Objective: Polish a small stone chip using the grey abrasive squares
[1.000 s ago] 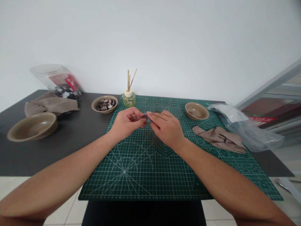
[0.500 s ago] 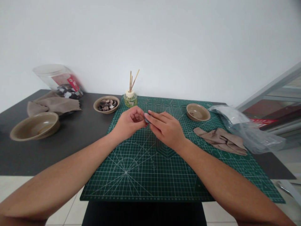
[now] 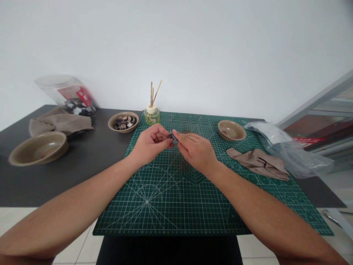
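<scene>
My left hand point(image 3: 153, 143) is closed, its thumb and fingertips pinching a small dark grey flat piece point(image 3: 173, 136) above the cutting mat. My right hand point(image 3: 197, 151) meets it there, fingers pressed together over the same piece from the right. Fingers cover much of it, so its full shape is hidden. Beneath both hands lies the green cutting mat point(image 3: 171, 217) with white grid lines. Left of the mat, a tan bowl point(image 3: 110, 124) holds several dark and pale round pieces that look similar.
A reed diffuser point(image 3: 151, 115) stands at the mat's back left. Another tan bowl point(image 3: 244, 134), a brown cloth point(image 3: 259, 163) and a clear plastic bag point(image 3: 298, 154) sit right. Far left are a large bowl point(image 3: 16, 156), a second cloth point(image 3: 66, 124) and a tilted clear container point(image 3: 52, 86).
The small piece has turned between my fingertips and shows darker now. My right fingers have shifted and bunched closer together. The view has moved very slightly.
</scene>
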Motion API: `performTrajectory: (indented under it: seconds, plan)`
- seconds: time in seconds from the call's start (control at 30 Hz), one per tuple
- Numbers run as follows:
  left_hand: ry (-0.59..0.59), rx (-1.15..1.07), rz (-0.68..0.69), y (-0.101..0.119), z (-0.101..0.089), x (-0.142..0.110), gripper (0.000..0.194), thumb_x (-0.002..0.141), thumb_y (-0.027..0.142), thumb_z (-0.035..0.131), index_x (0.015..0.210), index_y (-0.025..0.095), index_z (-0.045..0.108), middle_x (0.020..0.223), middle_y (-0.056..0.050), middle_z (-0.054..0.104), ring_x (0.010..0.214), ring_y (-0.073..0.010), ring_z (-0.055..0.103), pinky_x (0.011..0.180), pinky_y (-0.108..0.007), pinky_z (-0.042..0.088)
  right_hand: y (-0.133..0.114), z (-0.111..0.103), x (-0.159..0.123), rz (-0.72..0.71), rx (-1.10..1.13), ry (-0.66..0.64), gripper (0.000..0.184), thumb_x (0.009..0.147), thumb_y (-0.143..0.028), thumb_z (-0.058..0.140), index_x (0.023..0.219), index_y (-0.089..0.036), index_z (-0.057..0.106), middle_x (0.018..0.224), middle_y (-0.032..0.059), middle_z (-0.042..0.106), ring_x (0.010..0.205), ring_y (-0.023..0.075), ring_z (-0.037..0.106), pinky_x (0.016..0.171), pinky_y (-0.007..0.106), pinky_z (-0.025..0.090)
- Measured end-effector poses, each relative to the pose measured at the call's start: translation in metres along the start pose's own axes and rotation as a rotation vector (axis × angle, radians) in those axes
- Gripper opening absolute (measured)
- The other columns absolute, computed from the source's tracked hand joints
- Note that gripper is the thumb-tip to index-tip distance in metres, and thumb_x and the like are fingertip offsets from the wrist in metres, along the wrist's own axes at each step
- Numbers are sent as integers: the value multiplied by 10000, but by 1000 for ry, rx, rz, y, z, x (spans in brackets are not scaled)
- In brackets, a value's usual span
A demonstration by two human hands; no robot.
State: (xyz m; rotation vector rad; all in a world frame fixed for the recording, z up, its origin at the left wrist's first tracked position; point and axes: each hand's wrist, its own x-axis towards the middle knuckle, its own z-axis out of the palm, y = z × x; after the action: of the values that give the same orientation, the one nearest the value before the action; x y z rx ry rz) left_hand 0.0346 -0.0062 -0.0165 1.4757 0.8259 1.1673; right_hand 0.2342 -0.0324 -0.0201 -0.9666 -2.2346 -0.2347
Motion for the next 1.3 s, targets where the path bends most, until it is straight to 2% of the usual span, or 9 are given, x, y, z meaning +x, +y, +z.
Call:
performTrajectory:
  seconds: [0.07,0.13,0.37,0.53,0.67,0.87,1.1,1.3]
  plan:
    - [13,47,22,1,0,1,233,703,201,825,797,199,612,573,62,616,497,-88,558,493,-206,415,0,0,0,-7,2,9,388,1075,-181,481,1403,-112,675,1227,112,812,1043,195,785,968,332,630]
    - [21,73,39,3,0,1,216,690,181,811,765,195,609,567,73,569,489,-68,486,478,-195,360,-1,0,0,-13,-5,5,390,1078,-187,474,1406,-113,673,1253,115,802,1056,191,785,975,325,627]
    - [-5,59,6,1,-1,2,206,637,141,739,706,203,555,569,68,587,512,-86,515,505,-216,381,-6,2,2,-47,-24,-68,423,1066,-151,454,1438,-113,651,1402,141,719,1112,208,771,989,367,629]
    - [-4,67,-14,2,-1,1,188,653,159,740,707,209,567,563,40,662,512,-121,592,513,-241,449,-7,1,2,-35,-37,-94,434,1046,-123,467,1439,-87,647,1377,156,732,1118,218,774,980,361,633]
    - [16,39,-9,2,-1,1,222,674,187,788,737,214,578,560,48,666,516,-129,627,528,-255,502,-7,-2,3,30,-52,-138,446,1024,-128,521,1452,-141,648,1332,129,763,1073,214,786,970,356,635]
    - [19,30,-4,1,-2,3,247,679,203,817,748,209,579,565,44,681,525,-126,640,546,-249,497,-6,-2,3,68,-59,-132,437,1024,-131,527,1441,-137,656,1321,124,769,1061,217,793,954,354,636]
    - [-19,85,-38,3,-1,2,195,667,167,760,709,208,574,586,28,709,540,-135,651,544,-248,477,-9,0,3,8,-60,-116,413,1049,-149,491,1422,-122,666,1394,120,722,1134,211,776,951,337,633]
    - [12,78,4,3,0,0,231,685,193,786,706,215,557,588,40,695,538,-127,645,551,-255,490,-10,-3,3,34,-57,-113,421,1042,-152,504,1433,-122,655,1355,126,749,1071,218,793,917,341,640]
